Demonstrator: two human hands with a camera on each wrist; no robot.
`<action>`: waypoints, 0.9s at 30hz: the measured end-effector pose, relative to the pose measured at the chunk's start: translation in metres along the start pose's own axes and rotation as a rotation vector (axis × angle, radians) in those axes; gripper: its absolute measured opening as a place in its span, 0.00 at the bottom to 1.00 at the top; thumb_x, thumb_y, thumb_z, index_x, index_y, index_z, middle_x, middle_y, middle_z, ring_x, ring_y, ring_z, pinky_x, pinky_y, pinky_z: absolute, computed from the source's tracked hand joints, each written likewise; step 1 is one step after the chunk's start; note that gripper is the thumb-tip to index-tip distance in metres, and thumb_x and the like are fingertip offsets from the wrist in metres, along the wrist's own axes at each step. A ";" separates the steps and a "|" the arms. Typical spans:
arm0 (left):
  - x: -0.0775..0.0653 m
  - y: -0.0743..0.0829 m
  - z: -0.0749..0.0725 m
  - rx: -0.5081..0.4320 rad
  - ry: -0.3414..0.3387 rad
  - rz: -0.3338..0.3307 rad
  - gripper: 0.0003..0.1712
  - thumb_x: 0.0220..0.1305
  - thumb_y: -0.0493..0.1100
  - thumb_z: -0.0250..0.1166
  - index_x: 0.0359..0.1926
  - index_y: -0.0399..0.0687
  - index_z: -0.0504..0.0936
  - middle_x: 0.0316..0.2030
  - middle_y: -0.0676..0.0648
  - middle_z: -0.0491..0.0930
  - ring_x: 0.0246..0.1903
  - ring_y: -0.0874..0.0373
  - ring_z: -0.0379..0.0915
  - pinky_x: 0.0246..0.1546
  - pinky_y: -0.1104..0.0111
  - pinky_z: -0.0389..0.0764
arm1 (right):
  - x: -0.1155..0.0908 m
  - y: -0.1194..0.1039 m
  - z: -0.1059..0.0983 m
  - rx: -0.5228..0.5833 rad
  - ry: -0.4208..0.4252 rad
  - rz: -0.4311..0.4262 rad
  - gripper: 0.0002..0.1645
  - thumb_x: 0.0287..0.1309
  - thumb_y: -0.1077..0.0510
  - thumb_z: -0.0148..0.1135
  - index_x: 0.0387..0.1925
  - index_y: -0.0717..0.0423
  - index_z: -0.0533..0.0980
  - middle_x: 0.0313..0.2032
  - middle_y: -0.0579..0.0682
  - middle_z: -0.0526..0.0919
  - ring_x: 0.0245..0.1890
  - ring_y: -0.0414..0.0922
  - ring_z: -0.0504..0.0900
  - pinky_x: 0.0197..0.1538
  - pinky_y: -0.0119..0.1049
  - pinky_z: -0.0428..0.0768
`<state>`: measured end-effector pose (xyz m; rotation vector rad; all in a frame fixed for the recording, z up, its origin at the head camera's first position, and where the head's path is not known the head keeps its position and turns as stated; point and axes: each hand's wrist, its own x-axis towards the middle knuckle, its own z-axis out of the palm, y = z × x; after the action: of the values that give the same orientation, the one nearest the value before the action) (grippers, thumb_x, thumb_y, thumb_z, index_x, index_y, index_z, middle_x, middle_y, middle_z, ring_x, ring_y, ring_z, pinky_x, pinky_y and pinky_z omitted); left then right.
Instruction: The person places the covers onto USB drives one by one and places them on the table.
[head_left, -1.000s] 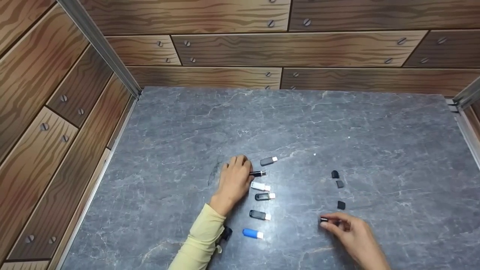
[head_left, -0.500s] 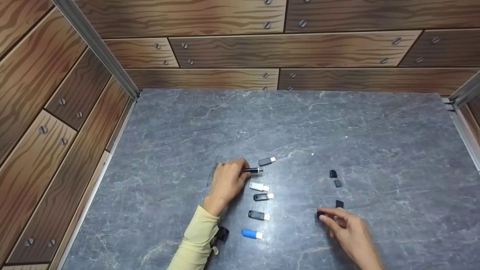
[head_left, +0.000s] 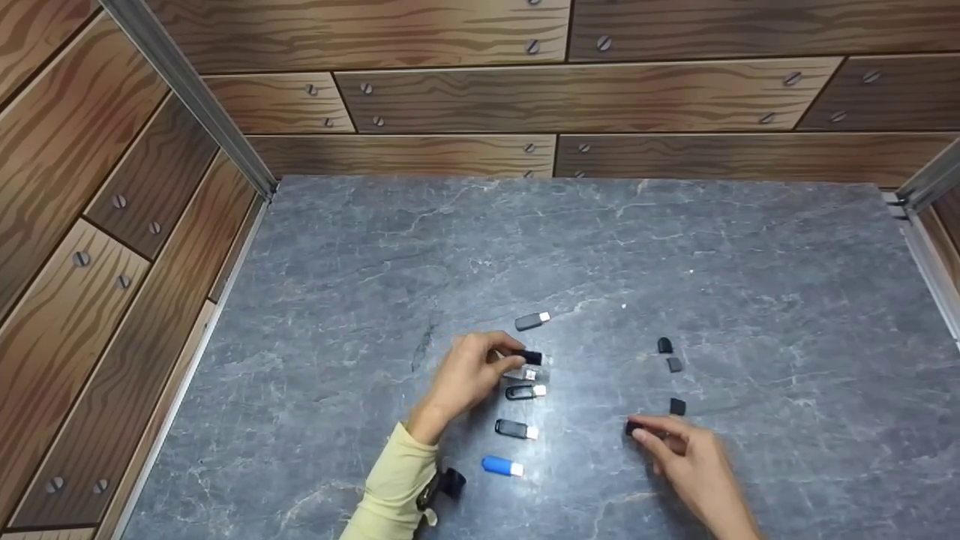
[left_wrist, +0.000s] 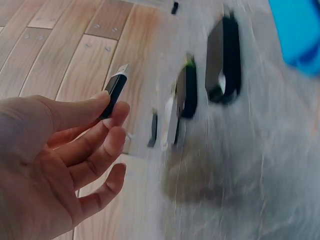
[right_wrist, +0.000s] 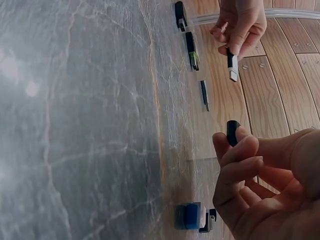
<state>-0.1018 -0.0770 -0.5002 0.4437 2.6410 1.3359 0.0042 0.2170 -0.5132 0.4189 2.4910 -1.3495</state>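
My left hand (head_left: pixel 466 375) pinches a black USB stick (left_wrist: pixel 115 90) between thumb and fingers, held up off the table. Its metal plug points away from the hand in the left wrist view. Below it lies a white USB stick (head_left: pixel 531 374), partly hidden by the hand. To the right, my right hand (head_left: pixel 696 456) pinches a small black cap (right_wrist: pixel 232 133) between thumb and forefinger, also above the table. Stick and cap are apart. Near the right hand, a black cap (head_left: pixel 677 406) lies on the table.
Uncapped USB sticks lie in a column: dark grey (head_left: pixel 529 322), black with an outlined body (head_left: pixel 523 392), another black (head_left: pixel 513 428) and blue (head_left: pixel 499 465). Farther right rest a black cap (head_left: pixel 664 345) and a grey cap (head_left: pixel 674 364). Wood-patterned walls (head_left: pixel 450 101) border the marbled table (head_left: pixel 390 255).
My left hand has lifted the black USB stick and brought it nearer, now over the white one. The right hand has moved slightly left and up in the head view with the cap.
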 end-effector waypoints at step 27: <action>-0.035 0.015 0.052 -0.378 -0.111 -0.141 0.07 0.66 0.36 0.73 0.44 0.42 0.91 0.35 0.41 0.92 0.28 0.50 0.87 0.27 0.76 0.81 | 0.002 -0.006 0.020 0.227 0.048 -0.075 0.08 0.63 0.69 0.70 0.44 0.65 0.85 0.31 0.55 0.90 0.20 0.39 0.79 0.27 0.32 0.81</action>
<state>-0.0528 -0.0410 -0.5191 0.2641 2.2135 1.6595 0.0026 0.1977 -0.5199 0.4131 2.4217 -1.6790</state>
